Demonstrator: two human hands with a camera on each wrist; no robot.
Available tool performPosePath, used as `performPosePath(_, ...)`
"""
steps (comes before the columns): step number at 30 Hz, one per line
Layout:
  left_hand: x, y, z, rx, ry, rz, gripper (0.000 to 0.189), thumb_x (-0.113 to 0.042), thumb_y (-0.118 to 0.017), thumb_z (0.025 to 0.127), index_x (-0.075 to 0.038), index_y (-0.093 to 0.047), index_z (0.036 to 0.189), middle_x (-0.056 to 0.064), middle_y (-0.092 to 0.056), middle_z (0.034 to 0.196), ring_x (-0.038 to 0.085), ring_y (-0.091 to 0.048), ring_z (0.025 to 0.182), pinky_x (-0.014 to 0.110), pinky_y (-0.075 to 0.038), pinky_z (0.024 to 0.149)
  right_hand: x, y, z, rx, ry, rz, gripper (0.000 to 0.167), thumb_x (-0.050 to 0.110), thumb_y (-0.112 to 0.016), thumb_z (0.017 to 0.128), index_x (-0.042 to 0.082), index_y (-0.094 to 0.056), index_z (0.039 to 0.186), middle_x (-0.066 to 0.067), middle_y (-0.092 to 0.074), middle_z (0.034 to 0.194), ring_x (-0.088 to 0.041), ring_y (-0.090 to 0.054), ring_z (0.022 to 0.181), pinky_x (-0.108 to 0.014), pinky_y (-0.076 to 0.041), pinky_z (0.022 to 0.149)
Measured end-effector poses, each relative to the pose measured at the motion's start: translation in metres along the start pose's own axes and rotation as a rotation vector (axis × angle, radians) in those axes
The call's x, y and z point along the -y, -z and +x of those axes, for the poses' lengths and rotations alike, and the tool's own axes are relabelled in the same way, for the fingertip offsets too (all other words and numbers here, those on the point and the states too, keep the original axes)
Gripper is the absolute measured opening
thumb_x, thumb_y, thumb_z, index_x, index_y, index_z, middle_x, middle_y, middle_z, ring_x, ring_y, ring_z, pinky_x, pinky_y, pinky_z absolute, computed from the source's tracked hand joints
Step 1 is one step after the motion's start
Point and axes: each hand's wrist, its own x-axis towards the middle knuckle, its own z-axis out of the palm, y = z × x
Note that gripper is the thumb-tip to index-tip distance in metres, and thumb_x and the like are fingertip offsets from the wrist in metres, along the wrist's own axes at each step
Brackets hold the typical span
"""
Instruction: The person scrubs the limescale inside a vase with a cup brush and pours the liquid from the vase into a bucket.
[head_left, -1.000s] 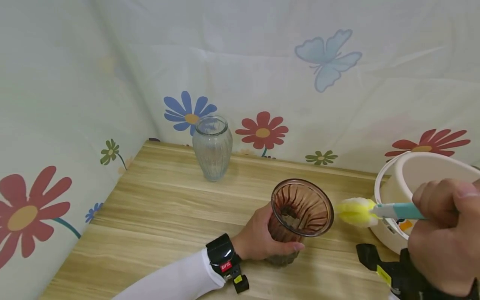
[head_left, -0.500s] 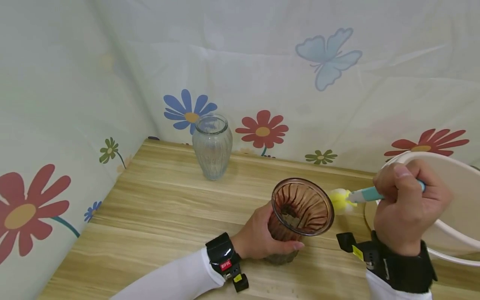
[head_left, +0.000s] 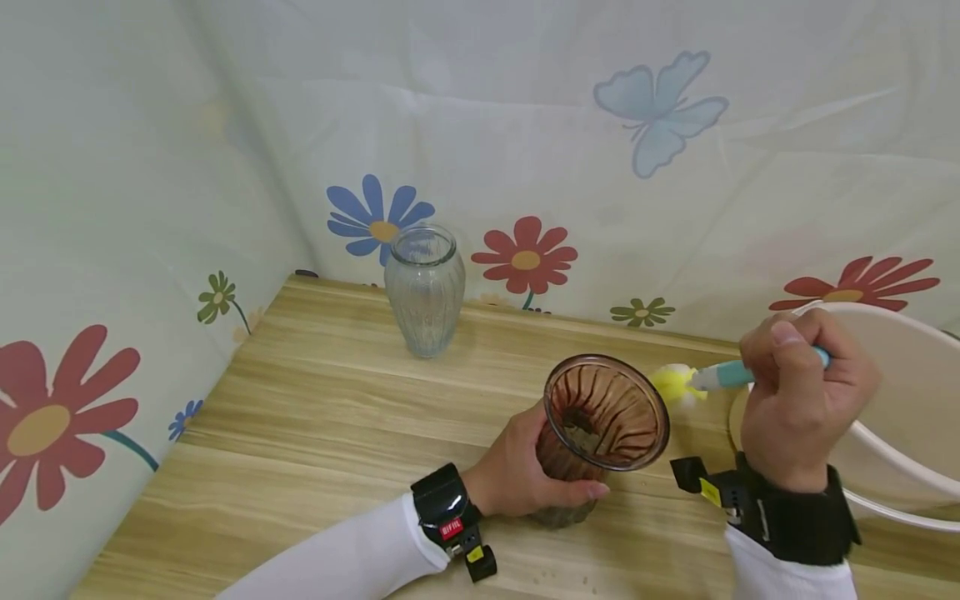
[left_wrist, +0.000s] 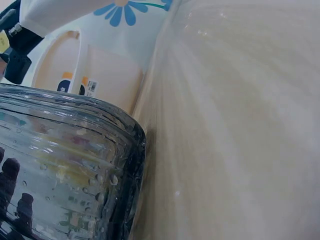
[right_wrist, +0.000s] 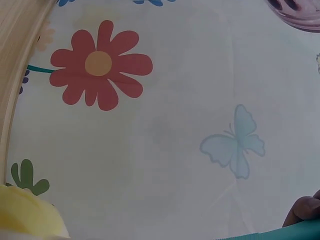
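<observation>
1. A flower-printed cloth (head_left: 480, 142) stands behind a wood-grain tabletop (head_left: 315, 408).
2. The brown vase (head_left: 626, 412) is near the middle of the tabletop's near side, mouth facing up. Whether its base touches the wood, I cannot tell. The left wrist view shows droplets on its glass, so it looks wet.
3. The left hand (head_left: 517, 475) is wrapped around the brown vase's body, thumb across the near side.
4. The right hand (head_left: 806, 400) grips the brush (head_left: 727, 375) by its blue handle. The yellow head is outside the mouth, right by the rim's far right edge; contact is unclear.
5. The hands are apart, each holding its own thing.
6. As I judge it, brush and vase are both in place for work, but the inside is not being brushed at this moment. How much of the glass is already scrubbed does not show; letting go of both things is not yet done.
7. Beside the right hand stands the white bucket (head_left: 900, 458), its contents not visible.
8. The clear vase (head_left: 425, 304) stands upright at the back, untouched by either hand; whether it is finished or waiting, I cannot say.
</observation>
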Motion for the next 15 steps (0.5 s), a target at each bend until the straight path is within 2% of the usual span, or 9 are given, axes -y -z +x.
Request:
performPosePath(7, -0.001, 0.0, 0.001, -0.005, -0.001, 0.007, 0.085, -0.007, -0.086, 0.077, -0.015, -0.04, 0.148, 0.006, -0.059, 0.142, 0.013, -0.059, 0.132, 0.034, -0.048, 0.114, -0.009, 0.009, 0.002, -0.009, 0.02, -0.034, 0.037, -0.007, -0.048, 0.085, -0.005, -0.028, 0.054, -0.003, -0.035, 0.051, -0.012, -0.027, 0.047, -0.023, -0.008, 0.049)
performPosePath(13, -0.003, 0.0, 0.0, -0.013, 0.01, 0.027, 0.084, -0.008, -0.087, 0.076, -0.015, -0.042, 0.147, 0.005, -0.061, 0.14, 0.011, -0.06, 0.13, 0.033, -0.048, 0.114, -0.015, 0.009, 0.002, -0.055, 0.031, -0.061, 0.038, -0.007, -0.047, 0.085, -0.005, -0.029, 0.052, -0.003, -0.033, 0.052, -0.012, -0.027, 0.049, -0.023, -0.009, 0.052)
performPosePath(15, -0.003, 0.0, 0.0, -0.013, 0.011, 0.026, 0.084, -0.008, -0.087, 0.076, -0.015, -0.042, 0.146, 0.006, -0.061, 0.139, 0.012, -0.06, 0.13, 0.033, -0.048, 0.114, -0.017, 0.011, 0.002, -0.046, 0.019, -0.07, 0.038, -0.007, -0.047, 0.085, -0.005, -0.029, 0.052, -0.002, -0.032, 0.053, -0.013, -0.027, 0.049, -0.024, -0.011, 0.053)
